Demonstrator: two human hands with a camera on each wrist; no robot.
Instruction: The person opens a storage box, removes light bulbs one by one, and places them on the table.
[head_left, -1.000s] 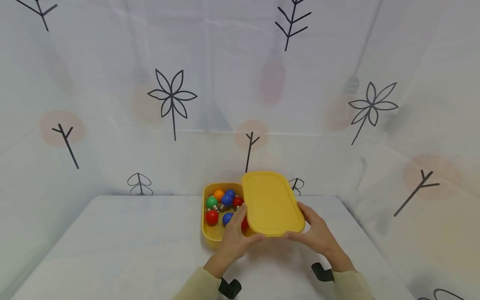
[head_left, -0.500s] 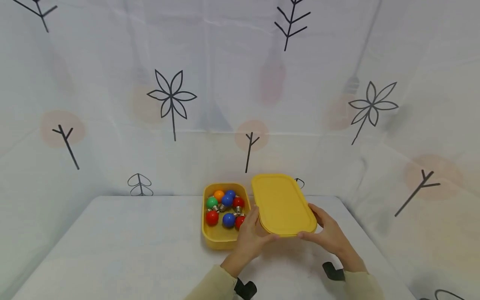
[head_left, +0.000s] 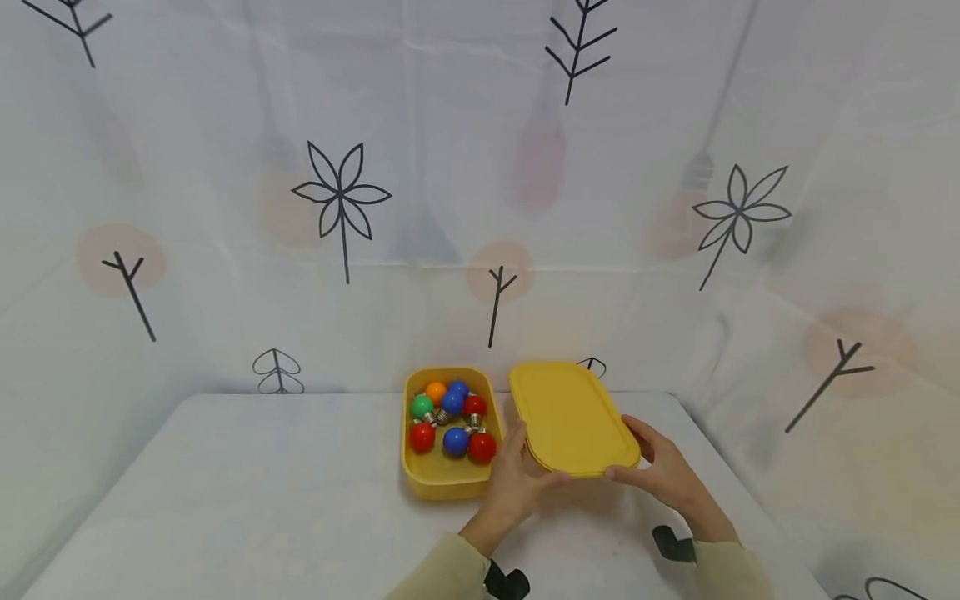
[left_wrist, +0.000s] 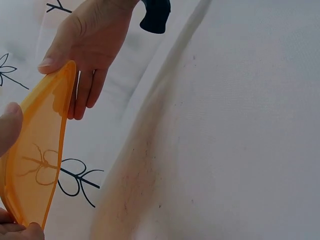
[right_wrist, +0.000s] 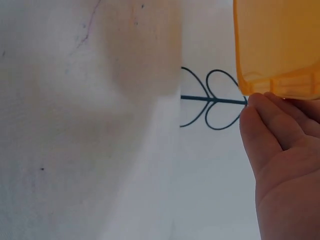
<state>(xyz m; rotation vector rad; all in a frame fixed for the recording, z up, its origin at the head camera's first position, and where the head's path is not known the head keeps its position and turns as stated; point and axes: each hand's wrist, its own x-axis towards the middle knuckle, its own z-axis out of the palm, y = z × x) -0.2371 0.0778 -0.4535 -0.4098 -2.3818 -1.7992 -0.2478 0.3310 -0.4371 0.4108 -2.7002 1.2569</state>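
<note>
A yellow lid (head_left: 573, 417), rectangular with rounded corners, is held above the table right of a yellow container (head_left: 448, 488). My left hand (head_left: 517, 483) grips its near left edge, thumb at the front rim. On the right side, my right hand (head_left: 667, 477) pinches the lid between thumb and fingers. From below, the lid (left_wrist: 37, 150) looks translucent orange in the left wrist view, tilted above the cloth. The right wrist view has the right fingers (right_wrist: 275, 120) at the rim of the lid (right_wrist: 280, 45).
Inside the uncovered container lie several coloured bulbs with metal screw bases, among them a red bulb (head_left: 482, 448), a green bulb (head_left: 422, 407) and an orange bulb (head_left: 436, 392). A white table (head_left: 262, 483) meets a patterned cloth backdrop (head_left: 420, 208) just behind the container.
Both hands have carried the lid to the right, off the container's right side, and slightly lower. More of the bulbs now show. The container stays where it was.
</note>
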